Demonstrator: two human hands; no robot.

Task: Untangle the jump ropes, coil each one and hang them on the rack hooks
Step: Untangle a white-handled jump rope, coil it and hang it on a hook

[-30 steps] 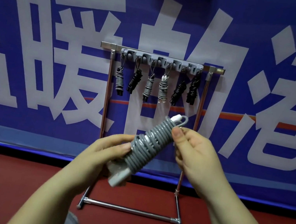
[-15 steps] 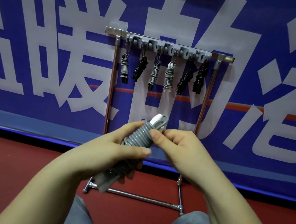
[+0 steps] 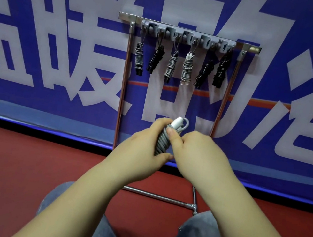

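1. Banner (image 3: 41,38): blue wall banner with big white characters fills the background. It sits lower and larger in view than a second ago, so your head has tipped and moved in. Red floor (image 3: 10,167) below it.
2. Rack (image 3: 190,28): metal frame standing on the floor against the banner, grey hook strip along the top bar. Same spot relative to the banner as before.
3. Hung ropes: six coiled bundles on the hooks, e.g. the leftmost grey one (image 3: 139,58) and the rightmost black one (image 3: 221,71). Count matches the earlier frames, so nothing was added this second.
4. Your left hand (image 3: 142,151): wrapped around the lower part of the grey rope bundle (image 3: 163,142). A second ago it only cupped the bundle's lower end with fingers loose; now the fingers close over the coils.
5. Your right hand (image 3: 199,155): thumb pressed on the upper coils, fingers curled behind, so it grips too. It has closed in against the left hand.
6. Bundle: held upright in front of the rack, below the hung ropes, well short of the hooks. It was tilted with the lower white handle showing; that end is now hidden in your left hand.
7. White handle tip (image 3: 177,121) and small grey loop (image 3: 186,123) stick out on top. My read: coiling is done, hanging is next. I can't tell which hook is free.
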